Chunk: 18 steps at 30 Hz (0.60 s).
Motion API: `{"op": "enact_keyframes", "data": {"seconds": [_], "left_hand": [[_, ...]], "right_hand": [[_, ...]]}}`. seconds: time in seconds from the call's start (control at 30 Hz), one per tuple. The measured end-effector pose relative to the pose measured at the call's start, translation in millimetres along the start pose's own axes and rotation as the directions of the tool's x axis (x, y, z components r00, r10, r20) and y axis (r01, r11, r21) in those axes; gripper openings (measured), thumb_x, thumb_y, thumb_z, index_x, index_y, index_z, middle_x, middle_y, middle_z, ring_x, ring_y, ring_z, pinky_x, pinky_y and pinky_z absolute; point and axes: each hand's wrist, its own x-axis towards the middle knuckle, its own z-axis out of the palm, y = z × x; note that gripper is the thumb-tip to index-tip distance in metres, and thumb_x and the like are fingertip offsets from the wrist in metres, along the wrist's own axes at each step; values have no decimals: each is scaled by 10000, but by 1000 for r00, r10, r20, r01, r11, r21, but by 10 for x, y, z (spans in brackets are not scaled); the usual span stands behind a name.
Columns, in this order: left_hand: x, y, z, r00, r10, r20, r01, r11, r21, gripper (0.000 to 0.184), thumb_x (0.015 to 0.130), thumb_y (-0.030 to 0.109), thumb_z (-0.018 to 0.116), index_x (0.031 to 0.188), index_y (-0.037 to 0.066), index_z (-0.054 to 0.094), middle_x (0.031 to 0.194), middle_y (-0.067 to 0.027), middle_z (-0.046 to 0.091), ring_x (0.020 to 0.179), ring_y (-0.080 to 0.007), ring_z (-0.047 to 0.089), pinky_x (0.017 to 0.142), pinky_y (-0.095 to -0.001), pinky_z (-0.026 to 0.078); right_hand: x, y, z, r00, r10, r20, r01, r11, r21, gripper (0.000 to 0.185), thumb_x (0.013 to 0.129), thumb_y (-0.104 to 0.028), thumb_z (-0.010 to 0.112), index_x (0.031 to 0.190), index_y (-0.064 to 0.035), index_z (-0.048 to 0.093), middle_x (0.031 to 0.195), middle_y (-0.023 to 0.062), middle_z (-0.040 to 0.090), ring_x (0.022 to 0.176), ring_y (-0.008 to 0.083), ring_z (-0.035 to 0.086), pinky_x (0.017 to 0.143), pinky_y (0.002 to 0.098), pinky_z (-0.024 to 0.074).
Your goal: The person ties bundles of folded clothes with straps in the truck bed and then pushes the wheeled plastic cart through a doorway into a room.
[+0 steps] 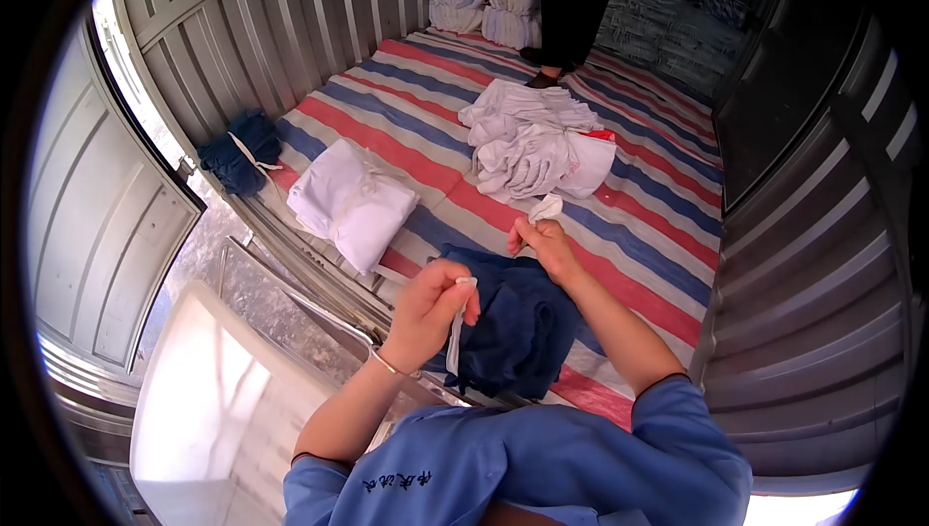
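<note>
A folded bundle of navy blue cloth lies on the striped sheet right below my hands. My left hand is closed over the bundle's left side, pinching a white cloth strip that hangs down along the bundle. Above the bundle's far right edge, my right hand is also closed on a white cloth strip, whose crumpled end sticks up past the fingers. Whether both hands hold the same strip cannot be made out.
A tied white cloth bundle and a navy bundle lie to the left. Ahead is a white garment pile, with a person's leg behind it. Stacks stand at the back. A white bin stands lower left.
</note>
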Motion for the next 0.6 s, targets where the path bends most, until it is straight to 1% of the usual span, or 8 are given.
{"op": "enact_keyframes", "data": {"seconds": [0.07, 0.13, 0.2, 0.33, 0.4, 0.47, 0.53, 0.6], "left_hand": [[470, -361, 51, 997, 62, -52, -52, 983, 175, 62, 902, 59, 544, 900, -2, 555, 725, -58, 576, 618, -125, 548, 611, -244, 450], [814, -814, 54, 991, 122, -57, -106, 966, 237, 70, 883, 64, 571, 889, -6, 576, 740, -61, 580, 635, -138, 559, 611, -250, 448], [1013, -1112, 63, 947, 321, 12, -266, 763, 589, 96, 844, 60, 604, 919, 2, 617, 798, -89, 578, 691, -173, 577, 625, -264, 454], [1020, -1215, 149, 977, 214, -13, -178, 842, 509, 139, 824, 76, 627, 951, 21, 639, 848, -110, 570, 732, -198, 587, 644, -277, 462], [841, -1029, 199, 964, 74, -254, 12, 948, 319, 184, 821, 76, 634, 990, 6, 621, 854, -114, 574, 725, -207, 589, 658, -287, 470], [485, -954, 168, 954, 47, -298, 40, 960, 279, 225, 828, 81, 628, 1032, -7, 597, 865, -119, 579, 730, -208, 594, 662, -292, 474], [151, -864, 147, 963, 84, -256, 39, 896, 442, 264, 827, 77, 624, 1068, -17, 571, 874, -136, 581, 734, -230, 601, 659, -309, 476], [9, -761, 178, 980, 38, -194, 69, 853, 517, 240, 825, 80, 623, 1041, -17, 584, 837, -138, 583, 727, -248, 601, 649, -322, 475]], "right_hand": [[-102, -183, 2, 931, 98, 353, -169, 970, 175, 237, 933, -164, 511, 850, 5, 656, 747, 40, 625, 665, 104, 555, 618, 244, 439], [-131, -268, -10, 898, 103, 427, -168, 979, 118, 170, 912, -149, 547, 872, -13, 640, 753, 29, 606, 645, 91, 519, 598, 240, 423], [-116, -248, 31, 773, 81, 629, -88, 996, -20, 117, 904, -151, 558, 928, -43, 598, 772, 16, 569, 664, 89, 497, 620, 224, 401], [-52, -194, 25, 796, 192, 574, -206, 978, -41, 146, 891, -164, 588, 984, -54, 562, 766, -5, 553, 671, 81, 506, 613, 227, 394], [-98, -299, 91, 804, 221, 552, -256, 967, -14, 127, 891, -159, 588, 938, -42, 585, 765, 3, 574, 659, 81, 514, 605, 223, 399], [-100, -275, 111, 818, 242, 522, -297, 955, 23, 127, 891, -154, 588, 892, -29, 607, 765, 11, 595, 647, 81, 522, 596, 219, 404], [-70, -163, 60, 806, 174, 565, -192, 981, -28, 171, 904, -183, 582, 852, -26, 627, 704, 11, 587, 626, 79, 519, 597, 214, 402], [-52, -203, 94, 816, 172, 553, -187, 982, -29, 201, 905, -196, 583, 820, -21, 636, 657, 12, 573, 620, 75, 517, 599, 213, 401]]}}
